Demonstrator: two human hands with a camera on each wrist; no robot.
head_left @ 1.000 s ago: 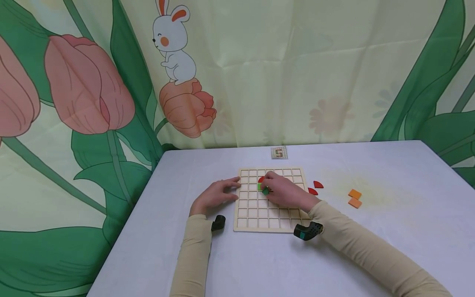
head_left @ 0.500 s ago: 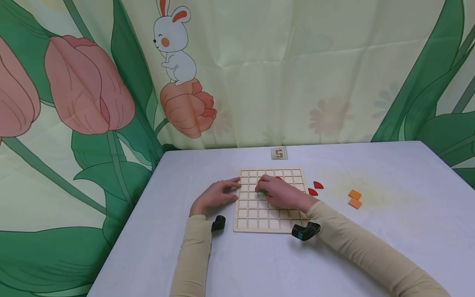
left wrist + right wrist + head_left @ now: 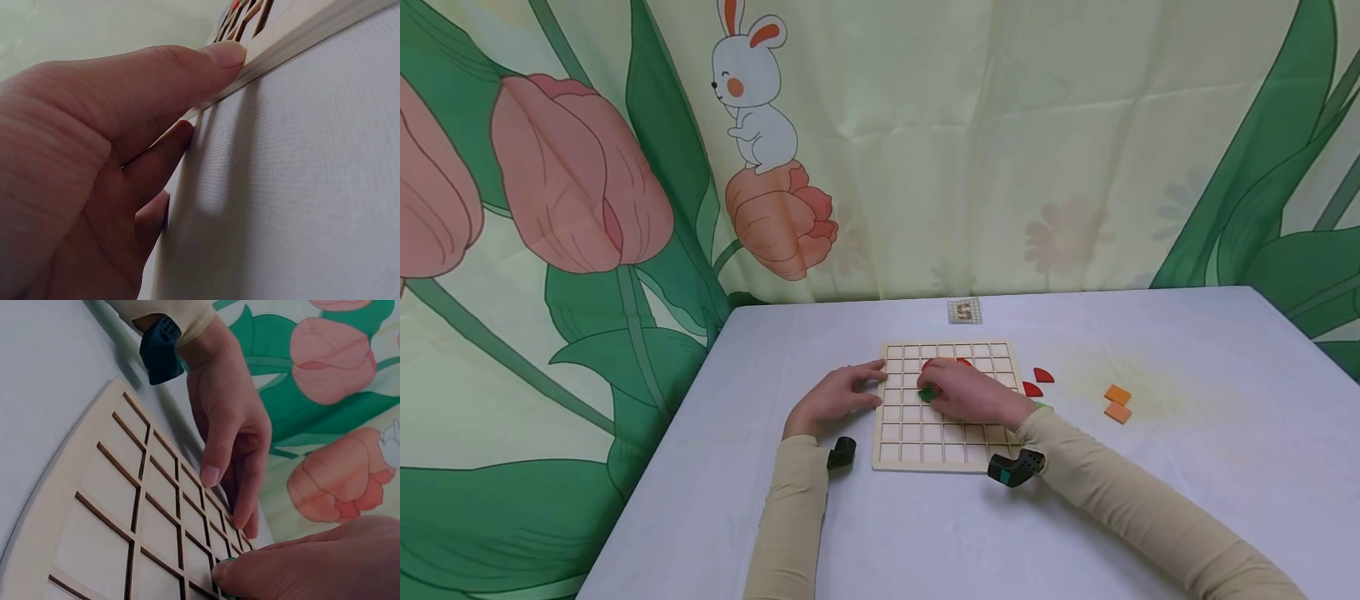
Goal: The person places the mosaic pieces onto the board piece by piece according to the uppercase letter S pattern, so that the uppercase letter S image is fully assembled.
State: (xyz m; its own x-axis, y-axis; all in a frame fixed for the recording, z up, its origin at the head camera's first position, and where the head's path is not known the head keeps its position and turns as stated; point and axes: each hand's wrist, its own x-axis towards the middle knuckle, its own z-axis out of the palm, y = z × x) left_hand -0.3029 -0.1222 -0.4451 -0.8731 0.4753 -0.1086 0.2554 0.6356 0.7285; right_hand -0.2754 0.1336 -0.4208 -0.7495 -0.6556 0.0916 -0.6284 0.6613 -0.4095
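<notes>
The wooden grid board point(image 3: 913, 452) lies on the white table. My left hand point(image 3: 835, 398) rests at its left edge, fingertips on the frame; in the left wrist view the thumb point(image 3: 219, 57) presses the rim, fingers extended. Over the upper left of the grid, my right hand point(image 3: 976, 392) pinches a dark green piece point(image 3: 927, 394) between thumb and fingers. In the right wrist view only a sliver of that green piece point(image 3: 226, 557) shows at the fingertips. A red piece point(image 3: 964, 361) sits in the grid behind the right hand, partly covered; another red edge peeks out above the fingers.
Two red quarter-round pieces point(image 3: 1033, 389) lie right of the board. Farther right are two orange square pieces point(image 3: 1117, 393). A light green piece shows partly by the right wrist. A small card with a printed grid point(image 3: 964, 311) lies behind the board.
My right hand has shifted slightly left and nearer with the dark green piece, now covering the light green piece seen on the grid earlier. The left hand has stayed in place.
</notes>
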